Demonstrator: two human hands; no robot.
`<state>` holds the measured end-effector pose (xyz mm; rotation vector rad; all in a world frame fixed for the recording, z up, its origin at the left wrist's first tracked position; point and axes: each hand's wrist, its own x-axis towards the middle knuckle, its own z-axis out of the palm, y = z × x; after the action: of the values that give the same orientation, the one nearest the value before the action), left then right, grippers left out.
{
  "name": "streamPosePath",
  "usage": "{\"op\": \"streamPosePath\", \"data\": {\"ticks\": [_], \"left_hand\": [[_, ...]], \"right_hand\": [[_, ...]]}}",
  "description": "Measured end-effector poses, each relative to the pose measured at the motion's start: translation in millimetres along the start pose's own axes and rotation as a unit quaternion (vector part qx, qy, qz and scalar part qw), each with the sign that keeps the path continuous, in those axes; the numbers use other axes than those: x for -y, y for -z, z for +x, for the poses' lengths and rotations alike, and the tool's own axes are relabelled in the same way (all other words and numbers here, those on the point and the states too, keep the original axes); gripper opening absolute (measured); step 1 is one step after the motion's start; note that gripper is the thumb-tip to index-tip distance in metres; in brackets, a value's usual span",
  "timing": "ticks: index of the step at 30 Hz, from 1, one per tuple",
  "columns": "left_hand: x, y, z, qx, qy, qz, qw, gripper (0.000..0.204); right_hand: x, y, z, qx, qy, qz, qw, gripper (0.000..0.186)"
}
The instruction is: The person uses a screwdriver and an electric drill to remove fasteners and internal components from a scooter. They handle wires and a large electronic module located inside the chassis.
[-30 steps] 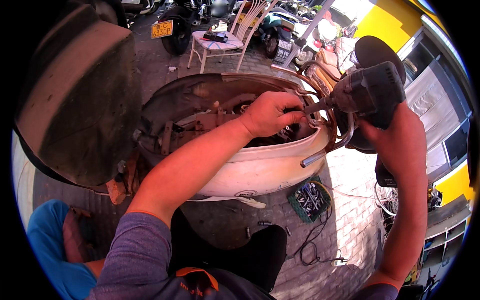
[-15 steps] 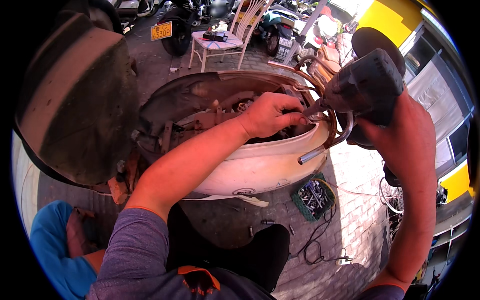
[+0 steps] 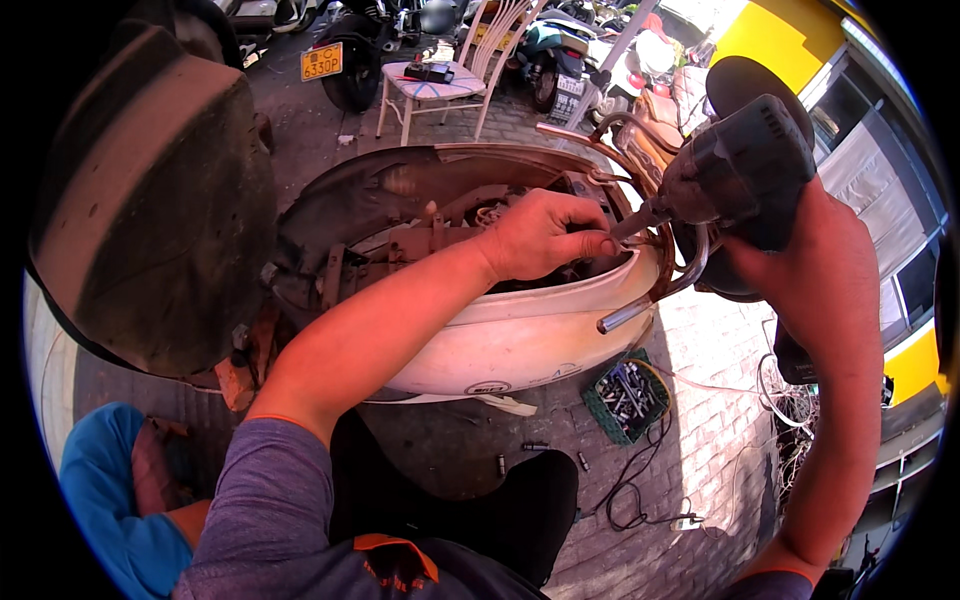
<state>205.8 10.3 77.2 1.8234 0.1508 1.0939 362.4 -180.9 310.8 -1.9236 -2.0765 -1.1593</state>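
My right hand point(image 3: 815, 235) grips a dark cordless impact wrench point(image 3: 745, 165) by its handle. The long socket point(image 3: 640, 217) on its nose points left and down at the rear of a scooter with a white side panel point(image 3: 540, 335). My left hand point(image 3: 550, 237) is closed, thumb and fingers pinched right by the socket's tip; whatever is between them is hidden. Around the wrench nose runs a bent metal grab rail point(image 3: 690, 280). In the scooter's uncovered body, frame parts point(image 3: 400, 240) show beneath my left forearm.
A large dark scooter seat point(image 3: 150, 220) stands raised at left. Below the panel, a green basket point(image 3: 628, 400) of sockets sits on the paving beside a black cable point(image 3: 625, 500). Another person's blue-clothed limb point(image 3: 110, 490) is at lower left. A white chair point(image 3: 440, 85) stands beyond.
My right hand and the impact wrench have shifted slightly right, drawing the socket back a little, so more of it shows. My left hand has stayed nearly still.
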Motion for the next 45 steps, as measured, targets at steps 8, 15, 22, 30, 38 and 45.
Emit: {"op": "streamPosePath", "data": {"ticks": [8,15,22,30,38,45], "left_hand": [[3,0,1,-0.032,-0.002,0.006,0.999,0.022],[3,-2,4,-0.029,-0.003,0.016,0.999,0.018],[3,-6,5,-0.058,-0.053,0.034,0.996,0.017],[3,1,3,-0.075,-0.092,0.073,0.99,0.022],[5,1,3,-0.047,-0.032,0.066,0.996,0.028],[11,1,2,-0.038,-0.008,0.065,0.997,0.024]], "right_hand": [[17,6,10,-0.007,0.007,-0.005,1.0,0.06],[13,2,9,-0.014,0.019,-0.044,0.999,0.075],[29,3,-2,-0.055,0.035,-0.054,0.996,0.076],[29,19,6,0.001,-0.007,-0.02,1.0,0.06],[19,3,20,-0.01,0.031,-0.036,0.999,0.064],[29,0,31,0.021,0.025,-0.071,0.997,0.057]]}}
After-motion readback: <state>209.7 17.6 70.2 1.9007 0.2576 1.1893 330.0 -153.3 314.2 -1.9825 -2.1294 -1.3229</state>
